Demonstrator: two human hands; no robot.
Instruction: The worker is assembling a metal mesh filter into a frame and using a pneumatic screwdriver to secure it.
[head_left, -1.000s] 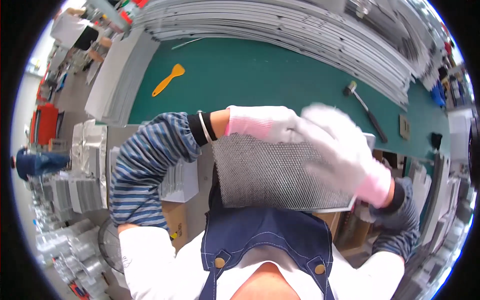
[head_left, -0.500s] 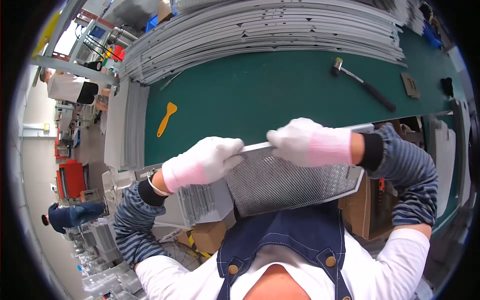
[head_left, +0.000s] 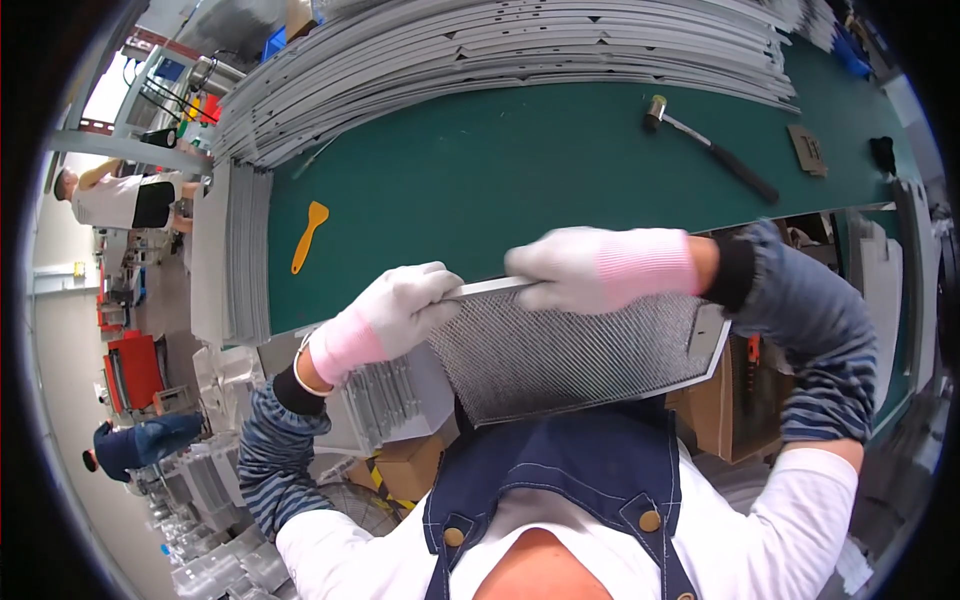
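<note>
A silver mesh filter panel with a thin metal frame leans in front of my apron, its upper edge against the bench's near side. My gloved left hand is closed, pinching that upper edge near the left corner. Just to its right, my gloved right hand lies over the same edge, fingers pressed together on the frame and slightly blurred. The fingertips under the frame are partly hidden.
On the green bench lie a yellow scraper, a black-handled mallet and a cardboard piece. Long metal strips are stacked at the back, more panels at left. Cardboard boxes stand below. Two people are far left.
The whole view has shifted slightly, so the bench things sit further left. My right hand has turned flatter and slid a little left along the panel's edge. My left hand keeps its grip.
</note>
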